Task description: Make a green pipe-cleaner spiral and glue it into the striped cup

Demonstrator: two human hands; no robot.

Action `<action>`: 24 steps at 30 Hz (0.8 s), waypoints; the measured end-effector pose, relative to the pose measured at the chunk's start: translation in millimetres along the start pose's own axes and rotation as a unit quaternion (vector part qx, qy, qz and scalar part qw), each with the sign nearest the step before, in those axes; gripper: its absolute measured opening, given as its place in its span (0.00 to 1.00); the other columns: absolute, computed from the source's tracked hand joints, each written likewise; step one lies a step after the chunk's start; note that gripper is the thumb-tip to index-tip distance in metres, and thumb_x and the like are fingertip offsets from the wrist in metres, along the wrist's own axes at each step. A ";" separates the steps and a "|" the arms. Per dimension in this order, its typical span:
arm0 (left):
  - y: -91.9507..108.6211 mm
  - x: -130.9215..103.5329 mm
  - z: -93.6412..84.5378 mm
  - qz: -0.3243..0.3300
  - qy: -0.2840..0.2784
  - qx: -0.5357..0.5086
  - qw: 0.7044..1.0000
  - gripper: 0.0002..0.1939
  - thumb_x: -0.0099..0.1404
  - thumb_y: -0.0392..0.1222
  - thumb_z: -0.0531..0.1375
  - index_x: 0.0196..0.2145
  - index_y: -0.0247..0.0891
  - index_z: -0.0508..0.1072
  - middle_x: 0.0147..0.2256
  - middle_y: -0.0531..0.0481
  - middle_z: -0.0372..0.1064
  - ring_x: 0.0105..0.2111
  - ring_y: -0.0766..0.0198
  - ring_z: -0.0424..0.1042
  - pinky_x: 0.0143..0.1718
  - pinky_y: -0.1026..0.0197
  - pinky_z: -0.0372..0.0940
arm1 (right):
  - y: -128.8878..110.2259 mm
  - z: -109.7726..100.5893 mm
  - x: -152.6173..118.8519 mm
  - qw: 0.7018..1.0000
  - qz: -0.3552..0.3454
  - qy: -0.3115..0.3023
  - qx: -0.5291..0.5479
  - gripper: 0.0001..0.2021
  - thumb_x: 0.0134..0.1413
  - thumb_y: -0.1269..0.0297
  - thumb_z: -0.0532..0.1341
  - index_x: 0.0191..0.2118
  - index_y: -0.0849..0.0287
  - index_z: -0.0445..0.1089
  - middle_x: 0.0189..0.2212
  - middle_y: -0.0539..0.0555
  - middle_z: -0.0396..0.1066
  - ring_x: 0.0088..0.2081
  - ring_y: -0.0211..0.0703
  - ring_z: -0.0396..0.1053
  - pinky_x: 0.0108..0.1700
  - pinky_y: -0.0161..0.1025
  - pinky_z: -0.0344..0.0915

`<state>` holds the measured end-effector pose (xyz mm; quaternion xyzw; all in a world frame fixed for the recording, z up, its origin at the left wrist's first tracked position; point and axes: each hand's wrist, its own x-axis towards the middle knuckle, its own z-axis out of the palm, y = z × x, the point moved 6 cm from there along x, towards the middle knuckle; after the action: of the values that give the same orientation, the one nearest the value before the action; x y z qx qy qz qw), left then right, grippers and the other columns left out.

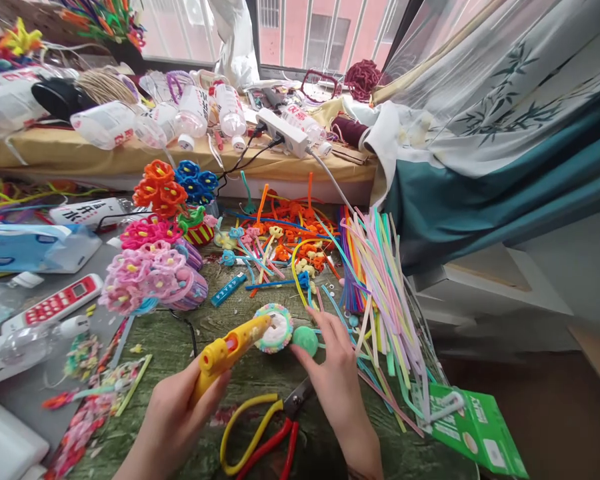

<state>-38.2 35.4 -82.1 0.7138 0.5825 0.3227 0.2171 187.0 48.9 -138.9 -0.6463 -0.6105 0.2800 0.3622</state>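
Observation:
My left hand (183,407) is wrapped round the handle of a yellow hot glue gun (230,347), its nozzle over a round piece (289,327) with a white middle and a fuzzy pastel rim. Beside that piece lies a round green thing (305,341), framed by the spread thumb and fingers of my right hand (334,367). My right thumb tip reaches the gap between the two; whether it presses on either is unclear. Scissors (253,440) with yellow and red handles lie below, their blades partly covered by my right hand.
Pipe cleaners (380,287) lie in a bundle at right, above a green packet (480,427). Pipe-cleaner flowers (145,267) stand at left. A blue lighter (229,290) lies behind the glue gun. Plastic bottles (105,125) and a power strip (285,132) line the sill.

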 end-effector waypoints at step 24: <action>0.5 -6.2 -3.0 0.035 0.001 0.098 0.995 0.21 0.68 0.45 0.54 0.17 0.43 0.59 0.12 0.60 0.59 0.09 0.70 0.55 0.09 0.67 0.49 | -21.2 36.3 2.4 0.992 -0.012 0.044 0.114 0.29 0.44 0.75 0.69 0.55 0.56 0.66 0.51 0.58 0.72 0.54 0.50 0.71 0.57 0.45 0.68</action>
<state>-40.7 29.1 -80.9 0.7516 0.5858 0.2720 0.1339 145.6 55.8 -142.7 -0.6051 -0.5655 0.3151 0.4635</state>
